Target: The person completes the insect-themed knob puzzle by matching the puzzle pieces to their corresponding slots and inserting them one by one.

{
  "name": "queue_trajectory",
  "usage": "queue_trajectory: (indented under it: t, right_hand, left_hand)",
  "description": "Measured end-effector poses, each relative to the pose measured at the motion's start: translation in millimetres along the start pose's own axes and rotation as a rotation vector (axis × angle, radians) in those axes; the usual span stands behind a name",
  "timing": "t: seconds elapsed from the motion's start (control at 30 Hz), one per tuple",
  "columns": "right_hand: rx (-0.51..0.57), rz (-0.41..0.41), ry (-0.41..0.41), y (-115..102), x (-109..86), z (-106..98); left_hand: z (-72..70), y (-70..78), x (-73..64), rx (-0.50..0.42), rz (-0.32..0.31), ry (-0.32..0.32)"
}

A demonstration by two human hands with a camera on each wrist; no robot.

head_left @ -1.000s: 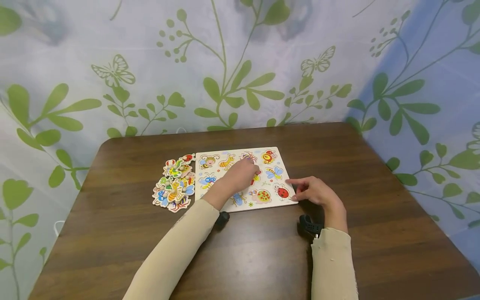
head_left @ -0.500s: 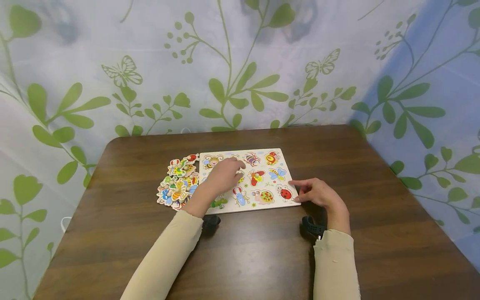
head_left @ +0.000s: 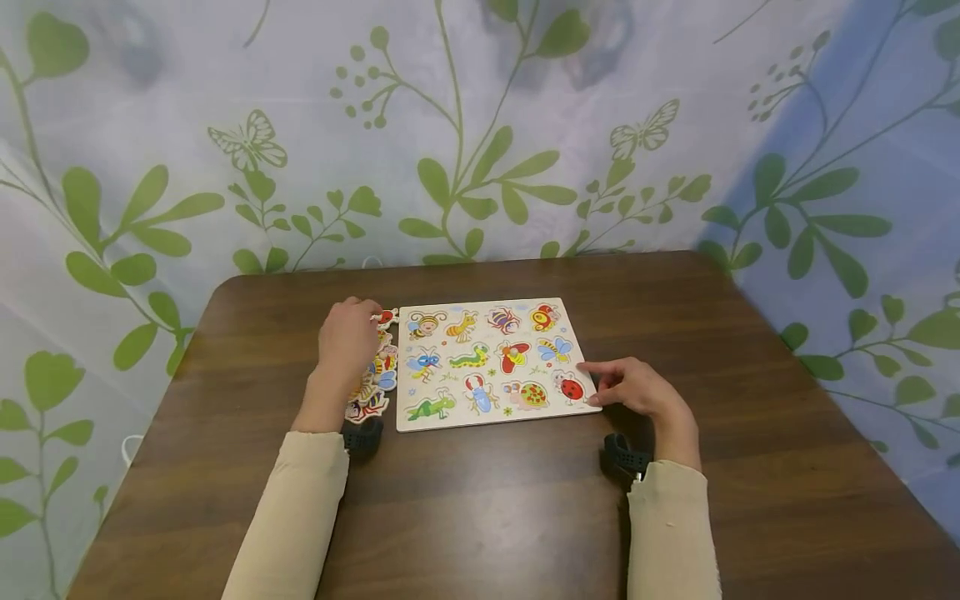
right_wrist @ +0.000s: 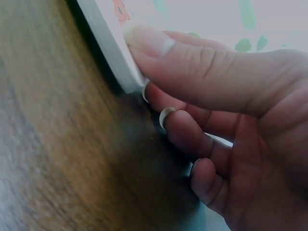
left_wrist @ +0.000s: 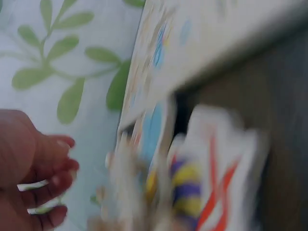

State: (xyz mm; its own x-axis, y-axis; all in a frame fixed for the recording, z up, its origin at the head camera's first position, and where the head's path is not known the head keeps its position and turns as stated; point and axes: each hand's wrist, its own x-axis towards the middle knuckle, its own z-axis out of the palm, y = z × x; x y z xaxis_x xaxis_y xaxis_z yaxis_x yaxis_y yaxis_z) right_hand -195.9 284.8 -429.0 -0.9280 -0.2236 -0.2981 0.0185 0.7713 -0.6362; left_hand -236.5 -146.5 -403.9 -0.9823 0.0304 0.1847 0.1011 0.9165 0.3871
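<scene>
A pale wooden peg puzzle board [head_left: 451, 383], printed with insects in outlined shapes, lies flat on the table. My right hand [head_left: 637, 387] holds it at its near right corner. In the right wrist view the thumb [right_wrist: 154, 43] lies on the corner of the board, and the other fingers are bent beside its edge. My left hand [head_left: 349, 337] is over the pile of insect puzzle pieces [head_left: 382, 375] left of the board and hides part of it. In the left wrist view its fingers [left_wrist: 53, 163] are loosely bent, with nothing between them, beside the blurred pieces.
The dark brown wooden table [head_left: 480, 508] ends at the back against a wall covering [head_left: 300, 100] with green leaves and butterflies. Black straps [head_left: 626, 457] sit at both wrists.
My left hand has moved left from over the middle of the board to the pile of pieces, uncovering the board's pictures. My right hand stays at the board's corner.
</scene>
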Motion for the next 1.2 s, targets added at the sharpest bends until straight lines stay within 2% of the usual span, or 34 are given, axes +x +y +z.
queue_trajectory:
  t: [0.07, 0.13, 0.23, 0.33, 0.63, 0.87, 1.03, 1.2]
  right_hand:
    - [0.005, 0.004, 0.001, 0, -0.9, -1]
    - [0.011, 0.005, 0.002, 1, -2.3, -2]
    - [0.01, 0.001, 0.005, 3, -4.2, -3]
    - [0.017, -0.003, 0.002, 4, -5.4, -3]
    - [0.042, 0.001, 0.013, 2, -3.6, -3]
    - [0.028, 0.003, 0.004, -1, -3.0, -1]
    - [0.031, -0.016, 0.001, -3, -3.7, -1]
    - [0.026, -0.011, 0.001, -4, -3.9, -1]
  left_hand:
    - [-3.0, -10.1, -0.5, 0.024, -0.061, -0.029]
    - [-3.5, -17.6, -0.3, 0.041, -0.097, -0.089]
    - [-2.2, -23.6, 0.7, 0.049, -0.106, -0.162]
    - [-2.0, -26.5, 2.1, 0.044, -0.093, -0.187]
    - [-12.2, -36.8, 6.1, 0.027, -0.084, -0.185]
    - [-10.8, -43.1, 2.9, 0.048, -0.091, -0.167]
    - [-11.1, -36.2, 1.1, 0.054, -0.071, -0.124]
    - [-12.9, -15.0, -1.2, 0.031, -0.036, -0.109]
